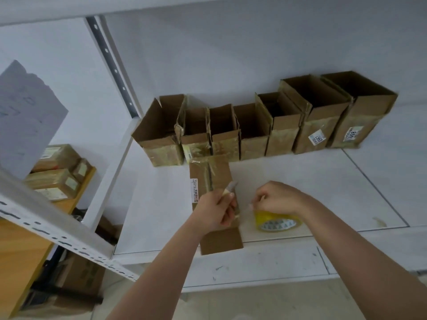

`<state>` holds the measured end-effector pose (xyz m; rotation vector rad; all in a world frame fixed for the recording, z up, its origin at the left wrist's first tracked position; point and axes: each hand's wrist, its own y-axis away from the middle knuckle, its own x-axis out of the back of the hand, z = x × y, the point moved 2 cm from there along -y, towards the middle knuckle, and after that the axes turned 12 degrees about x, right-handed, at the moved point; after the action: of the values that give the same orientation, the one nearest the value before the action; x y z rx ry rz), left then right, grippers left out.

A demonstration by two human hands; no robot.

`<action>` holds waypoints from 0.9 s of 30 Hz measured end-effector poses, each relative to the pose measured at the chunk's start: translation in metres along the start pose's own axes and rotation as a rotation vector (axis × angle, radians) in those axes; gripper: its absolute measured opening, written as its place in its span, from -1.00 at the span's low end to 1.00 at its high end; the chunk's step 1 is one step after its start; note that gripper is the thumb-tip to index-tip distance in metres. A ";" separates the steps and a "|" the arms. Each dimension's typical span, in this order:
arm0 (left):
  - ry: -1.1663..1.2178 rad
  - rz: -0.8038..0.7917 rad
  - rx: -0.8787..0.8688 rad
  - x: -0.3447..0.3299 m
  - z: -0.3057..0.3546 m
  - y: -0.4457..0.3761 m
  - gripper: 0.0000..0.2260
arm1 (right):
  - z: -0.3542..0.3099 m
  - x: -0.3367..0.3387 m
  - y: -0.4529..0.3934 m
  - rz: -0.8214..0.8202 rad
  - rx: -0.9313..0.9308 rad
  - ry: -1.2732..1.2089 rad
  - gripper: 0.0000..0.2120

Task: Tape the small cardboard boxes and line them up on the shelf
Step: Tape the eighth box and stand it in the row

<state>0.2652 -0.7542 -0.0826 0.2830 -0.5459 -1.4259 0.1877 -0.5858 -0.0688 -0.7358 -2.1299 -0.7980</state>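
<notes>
A small flat cardboard box [211, 175] lies on the white shelf [300, 181], its taped seam facing up and its near end open. My left hand [216, 210] grips a small knife [230, 188] whose blade rests over the box's near part. To the right, my right hand [275, 197] pinches what looks like the tape's loose end above a yellow tape roll [277, 221] standing on the shelf. Behind, several open cardboard boxes [251, 130] stand side by side in a row along the back wall.
A grey upright post [111, 65] rises at the shelf's back left. A slanted shelf beam [57, 229] crosses the lower left. Beyond it, taped parcels [57, 174] sit on a wooden table [20, 257]. A sheet of paper [25, 118] hangs at left.
</notes>
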 end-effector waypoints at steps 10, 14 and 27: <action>-0.616 0.114 -0.182 -0.003 -0.002 0.003 -0.63 | 0.027 0.004 0.007 0.123 -0.043 0.212 -0.77; -1.047 0.150 -0.201 -0.015 0.013 0.008 -0.69 | 0.030 0.002 0.012 0.173 -0.024 0.163 -0.83; -1.046 0.099 -0.060 -0.018 0.019 -0.004 -0.64 | 0.032 -0.005 0.029 0.324 -0.056 0.096 -0.85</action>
<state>0.2511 -0.7341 -0.0718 -0.5801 -1.3298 -1.4187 0.1976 -0.5448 -0.0814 -1.0198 -1.8469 -0.7034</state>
